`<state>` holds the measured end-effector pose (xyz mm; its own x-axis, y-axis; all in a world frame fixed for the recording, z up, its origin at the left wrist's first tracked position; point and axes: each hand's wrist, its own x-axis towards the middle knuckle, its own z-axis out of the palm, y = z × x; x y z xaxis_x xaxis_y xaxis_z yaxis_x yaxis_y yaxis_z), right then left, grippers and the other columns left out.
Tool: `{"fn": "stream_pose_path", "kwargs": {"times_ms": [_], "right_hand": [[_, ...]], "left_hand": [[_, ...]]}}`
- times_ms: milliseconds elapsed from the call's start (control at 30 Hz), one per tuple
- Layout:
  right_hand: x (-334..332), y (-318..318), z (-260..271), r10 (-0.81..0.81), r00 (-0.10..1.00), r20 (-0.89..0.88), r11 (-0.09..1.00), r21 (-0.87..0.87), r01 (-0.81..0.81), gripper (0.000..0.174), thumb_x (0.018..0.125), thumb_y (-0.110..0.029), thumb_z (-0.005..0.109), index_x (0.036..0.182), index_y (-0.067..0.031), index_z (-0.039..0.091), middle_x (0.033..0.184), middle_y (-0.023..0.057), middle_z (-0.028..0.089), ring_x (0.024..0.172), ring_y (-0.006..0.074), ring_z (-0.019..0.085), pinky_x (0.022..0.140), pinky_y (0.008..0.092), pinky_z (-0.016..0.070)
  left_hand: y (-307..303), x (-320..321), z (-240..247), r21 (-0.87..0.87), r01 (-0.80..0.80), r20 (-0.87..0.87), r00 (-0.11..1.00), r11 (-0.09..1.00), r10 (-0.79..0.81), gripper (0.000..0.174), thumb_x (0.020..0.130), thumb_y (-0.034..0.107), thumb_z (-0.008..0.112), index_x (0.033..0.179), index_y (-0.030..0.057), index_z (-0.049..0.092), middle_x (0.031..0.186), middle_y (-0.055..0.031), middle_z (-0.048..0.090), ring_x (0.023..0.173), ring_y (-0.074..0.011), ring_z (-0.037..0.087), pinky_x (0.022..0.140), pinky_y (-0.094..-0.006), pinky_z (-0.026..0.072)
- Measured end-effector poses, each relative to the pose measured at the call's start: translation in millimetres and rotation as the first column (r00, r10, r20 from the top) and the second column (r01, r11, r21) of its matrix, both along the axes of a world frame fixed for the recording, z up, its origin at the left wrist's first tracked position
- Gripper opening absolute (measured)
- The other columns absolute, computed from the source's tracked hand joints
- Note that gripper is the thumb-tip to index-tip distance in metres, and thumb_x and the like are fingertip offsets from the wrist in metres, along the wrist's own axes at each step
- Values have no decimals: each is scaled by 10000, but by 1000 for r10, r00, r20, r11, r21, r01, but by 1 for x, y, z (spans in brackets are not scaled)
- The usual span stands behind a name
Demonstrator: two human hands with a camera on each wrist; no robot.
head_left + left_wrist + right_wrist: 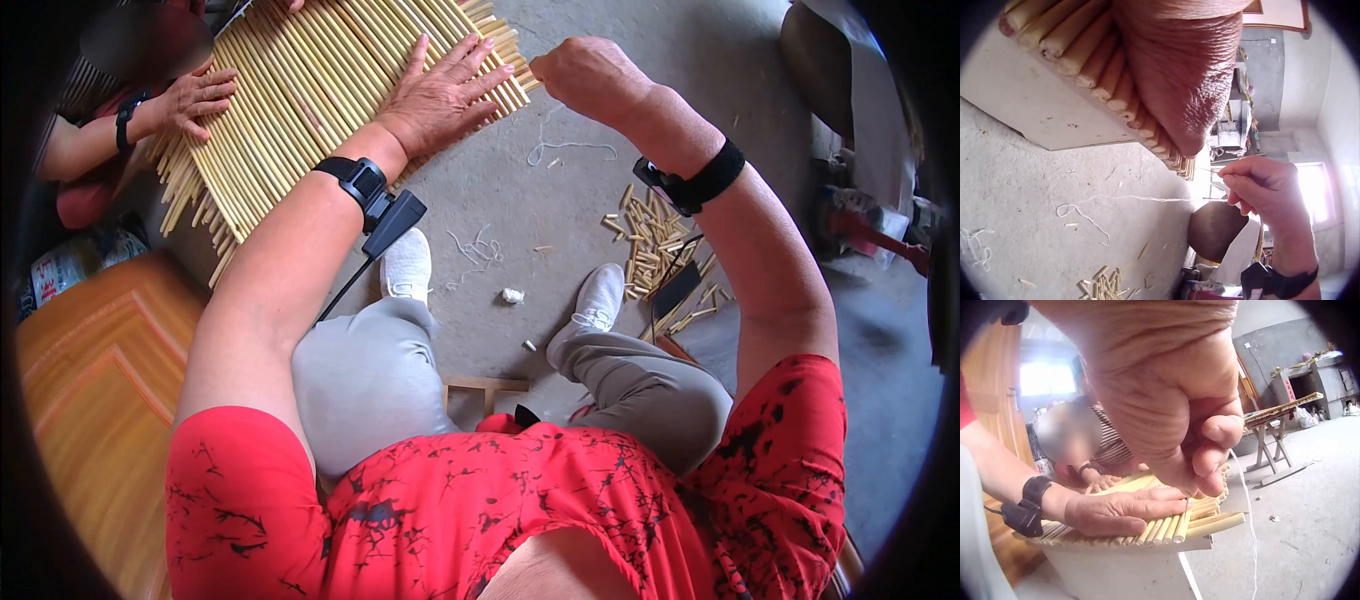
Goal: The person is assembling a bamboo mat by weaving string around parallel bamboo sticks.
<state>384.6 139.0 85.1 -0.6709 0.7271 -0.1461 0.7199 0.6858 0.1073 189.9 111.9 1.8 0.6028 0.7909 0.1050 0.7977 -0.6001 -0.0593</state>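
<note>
My left hand (pixel 435 105) lies spread and palm down on the mat of pale sticks (pixel 300 90), near its right edge. In the right wrist view the fingers of that left hand (pixel 1110 512) point toward the mat's corner. My right hand (pixel 605 80) is just beyond that edge, thumb and fingertips pinched together. White thread (pixel 1250 519) hangs from its curled fingers, and a thin needle-like piece (pixel 1187 504) shows below the fingertips. From the left wrist, the right hand (pixel 1266 187) appears past the stick ends, with thread (pixel 1147 199) trailing below.
Another person's hand (pixel 200 100) rests on the mat's left side. Cut stick pieces (pixel 655 240) lie in a pile on the floor, with loose thread (pixel 475 248) and a small white lump (pixel 513 296) between my shoes. An orange-brown wooden panel (pixel 110 370) is at the left.
</note>
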Motion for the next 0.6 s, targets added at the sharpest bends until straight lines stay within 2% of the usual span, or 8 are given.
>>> {"fn": "stream_pose_path", "kwargs": {"times_ms": [233,300,333,400,600], "right_hand": [[-5,0,3,23,999,42,1000,-9,-23,101,739,-47,594,804,-53,671,773,139,642,711,278,639,618,320,523],[-6,1,3,126,992,-16,992,27,-125,58,764,-58,568,758,-50,625,659,135,612,629,277,629,516,353,497],[-8,0,5,131,991,-14,991,26,-131,58,764,-58,568,758,-50,625,659,135,612,629,277,629,516,353,497],[-15,-2,9,123,986,110,992,24,-127,81,735,-43,605,768,-46,680,764,142,642,694,276,637,604,315,521],[-16,0,9,170,976,133,985,-17,-169,76,724,-35,600,736,-36,675,749,149,637,685,278,634,575,330,513]], "left_hand": [[0,0,1,-1,-6,1,1000,1000,6,503,891,540,236,1355,353,292,1447,-4,222,1348,-145,139,1089,-482,12],[0,-1,0,-3,-9,15,1000,1000,9,506,891,541,237,1350,341,310,1447,-5,223,1349,-142,136,1089,-480,10],[0,-1,0,4,2,26,1000,1000,-2,504,893,536,241,1347,332,321,1447,-5,224,1349,-140,136,1090,-478,7],[-2,-1,0,-6,-2,56,998,1000,2,491,898,515,270,1339,313,344,1446,-2,226,1348,-133,137,1091,-473,-4],[-1,-1,-2,-39,-32,91,995,999,35,503,884,534,289,1341,331,331,1450,14,217,1348,-125,132,1092,-469,-15]]}}
